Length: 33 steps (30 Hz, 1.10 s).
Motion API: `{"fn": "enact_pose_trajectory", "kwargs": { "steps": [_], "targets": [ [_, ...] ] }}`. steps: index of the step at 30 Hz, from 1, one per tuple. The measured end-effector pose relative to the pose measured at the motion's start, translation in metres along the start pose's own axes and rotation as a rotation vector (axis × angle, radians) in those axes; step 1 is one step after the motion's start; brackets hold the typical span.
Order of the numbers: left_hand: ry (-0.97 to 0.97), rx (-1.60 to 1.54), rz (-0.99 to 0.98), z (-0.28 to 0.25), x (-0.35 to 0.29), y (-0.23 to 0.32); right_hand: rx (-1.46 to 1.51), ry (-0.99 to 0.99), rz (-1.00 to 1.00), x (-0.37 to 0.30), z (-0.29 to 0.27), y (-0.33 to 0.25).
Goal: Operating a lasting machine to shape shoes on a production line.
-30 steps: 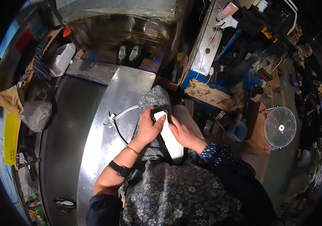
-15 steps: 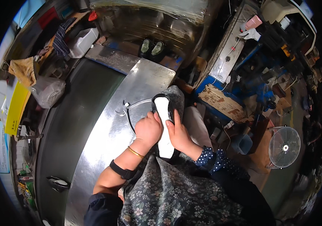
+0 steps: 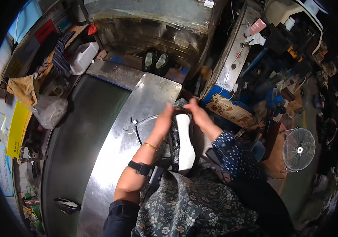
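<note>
A black shoe upper with a white sole face (image 3: 184, 142) turned up lies lengthwise over my lap, on the flowered apron (image 3: 184, 197). At its far end, my left hand (image 3: 165, 118) is closed on the left side. My right hand (image 3: 199, 114) is closed opposite it, on the right. A thin dark band shows between the two sets of fingertips; what they pinch I cannot make out. Wrinkled, shiny black material runs along the shoe's left side. Left of my left hand, a cable with a white clip (image 3: 135, 122) rests on the metal table (image 3: 109, 146).
Beyond the table a dark conveyor belt (image 3: 64, 158) carries another black shoe (image 3: 67, 205). A pair of dark shoes (image 3: 155, 61) stands at the far end. To the right are a control panel (image 3: 234, 59) and a round fan (image 3: 299, 150).
Both hands have moved from the shoe's middle to its far end. The shoe has shifted slightly right and nearer, and its black left side now shows more.
</note>
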<state>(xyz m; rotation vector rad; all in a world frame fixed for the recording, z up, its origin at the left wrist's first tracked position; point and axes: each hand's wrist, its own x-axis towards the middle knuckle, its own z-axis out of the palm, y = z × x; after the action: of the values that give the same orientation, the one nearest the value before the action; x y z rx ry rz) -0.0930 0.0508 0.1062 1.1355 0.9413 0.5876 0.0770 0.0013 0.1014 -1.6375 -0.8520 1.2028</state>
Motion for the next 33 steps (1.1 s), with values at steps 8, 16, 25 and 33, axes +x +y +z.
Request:
{"fn": "enact_pose_trajectory", "kwargs": {
  "steps": [8, 16, 25, 33],
  "targets": [
    [0.267, 0.716, 0.35, -0.016, -0.001, -0.052, -0.751, 0.231, -0.636, -0.022, 0.06, -0.024],
    [0.251, -0.702, 0.103, -0.059, -0.065, -0.04, -0.375, -0.357, -0.59, -0.107, 0.044, 0.002],
    [0.371, -0.725, 0.006, -0.025, -0.065, -0.017, -0.299, -0.521, -0.511, -0.133, 0.002, 0.031],
    [-0.028, 0.731, 0.581, 0.025, -0.084, -0.037, 0.288, 0.019, -0.358, -0.147, -0.159, -0.02]
  ]
}}
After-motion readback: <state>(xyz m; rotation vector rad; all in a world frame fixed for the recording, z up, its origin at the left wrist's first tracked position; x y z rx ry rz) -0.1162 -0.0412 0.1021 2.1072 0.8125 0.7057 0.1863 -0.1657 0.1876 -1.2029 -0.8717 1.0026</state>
